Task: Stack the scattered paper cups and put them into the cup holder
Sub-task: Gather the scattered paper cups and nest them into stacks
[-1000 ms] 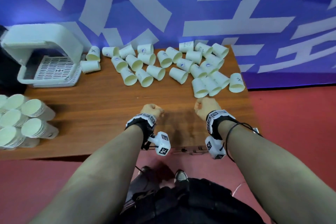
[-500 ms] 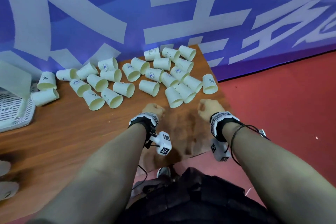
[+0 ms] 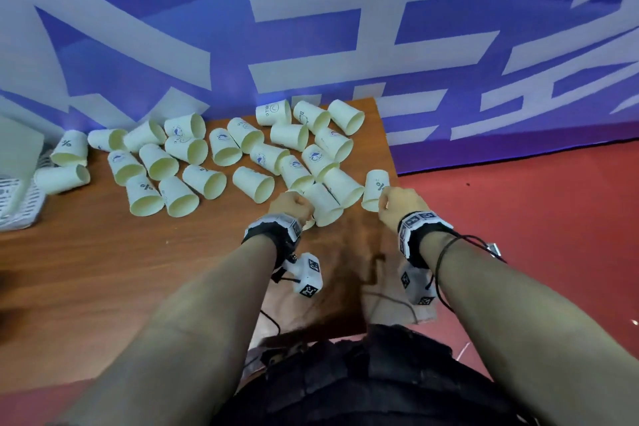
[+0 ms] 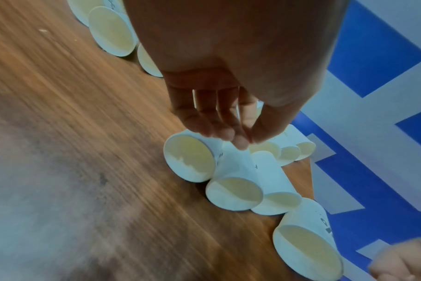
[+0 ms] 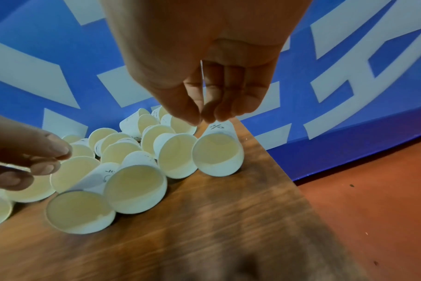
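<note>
While the blue backdrop point(image 3: 311, 28) with its large pale characters fills the far side of every view, the wooden table point(image 3: 103, 270) stands against it, and its left part runs out of the head view. At that left edge only a corner of a white slotted tray point(image 3: 17, 197) shows, too cropped to say what it belongs to. Red floor point(image 3: 536, 218) lies to the right of the table.

Across the far half of the table lie the scattered paper cups point(image 3: 204, 180), nearly all on their sides, long axes flat to the wood, with most mouths facing the near edge. Several overlap, so some bases and prints are hidden; a few prints read as a percent sign, others are too small to read.

Over the right end of the group, the left hand point(image 3: 292, 206) has its fingers bent downward and bunched, fingertips point(image 4: 239, 144) at the wall of a lying cup point(image 4: 236, 182) whose mouth faces the camera; whether they pinch it cannot be told, as the wrist view is blurred. At the table's right corner, the right hand point(image 3: 397, 206) hangs the same way over the percent-sign cup point(image 5: 218, 154), which lies with its mouth toward the near edge; its fingertips point(image 5: 212, 116) sit at the cup's base end, contact unclear.
</note>
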Tool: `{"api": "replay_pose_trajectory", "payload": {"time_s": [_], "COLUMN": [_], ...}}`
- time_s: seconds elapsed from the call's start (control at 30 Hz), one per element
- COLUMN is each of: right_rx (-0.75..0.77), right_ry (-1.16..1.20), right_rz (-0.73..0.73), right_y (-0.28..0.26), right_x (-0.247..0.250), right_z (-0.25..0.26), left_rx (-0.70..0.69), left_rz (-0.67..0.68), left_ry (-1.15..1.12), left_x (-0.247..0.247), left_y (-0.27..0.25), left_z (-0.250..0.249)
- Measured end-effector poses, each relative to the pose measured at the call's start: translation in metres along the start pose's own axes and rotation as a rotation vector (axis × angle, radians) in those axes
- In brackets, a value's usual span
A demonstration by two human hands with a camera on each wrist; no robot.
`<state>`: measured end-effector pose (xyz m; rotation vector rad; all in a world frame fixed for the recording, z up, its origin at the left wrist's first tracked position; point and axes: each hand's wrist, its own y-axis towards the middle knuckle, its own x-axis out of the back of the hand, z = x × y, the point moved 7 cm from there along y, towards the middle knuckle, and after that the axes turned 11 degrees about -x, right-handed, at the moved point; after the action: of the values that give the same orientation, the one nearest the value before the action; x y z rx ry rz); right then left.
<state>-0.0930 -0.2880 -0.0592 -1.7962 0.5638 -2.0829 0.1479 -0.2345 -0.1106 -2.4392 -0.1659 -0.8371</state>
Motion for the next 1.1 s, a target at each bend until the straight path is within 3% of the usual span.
{"api": "replay_pose_trajectory", "payload": {"time_s": [0.23, 0.37, 0.47, 0.67, 1.1], "right_rx": [0.26, 0.315, 0.34, 0.378, 0.215], "right_ry": [-0.16, -0.325, -0.371, -0.372, -0.21], "right_rz": [0.054, 0.132, 0.184, 0.219, 0.21], "right_y": [0.051, 0.066, 0.083, 0.107, 0.129], "right_x": [0.022, 0.009, 0.002, 0.003, 0.011], "right_z": [-0.005, -0.011, -0.018, -0.008, -0.005], "left_rx": [-0.085, -0.186, -0.167, -0.115, -0.164], "left_rz": [-0.028, 0.024, 0.061, 0.09, 0.113], "left_ry": [0.373, 0.643, 0.776, 0.801, 0.736], "left_x": [-0.018, -0.047, -0.067, -0.074, -0.072], "left_y": [-0.001, 0.008, 0.021, 0.036, 0.049], "left_z": [-0.058, -0.088, -0.089, -0.088, -0.105]}}
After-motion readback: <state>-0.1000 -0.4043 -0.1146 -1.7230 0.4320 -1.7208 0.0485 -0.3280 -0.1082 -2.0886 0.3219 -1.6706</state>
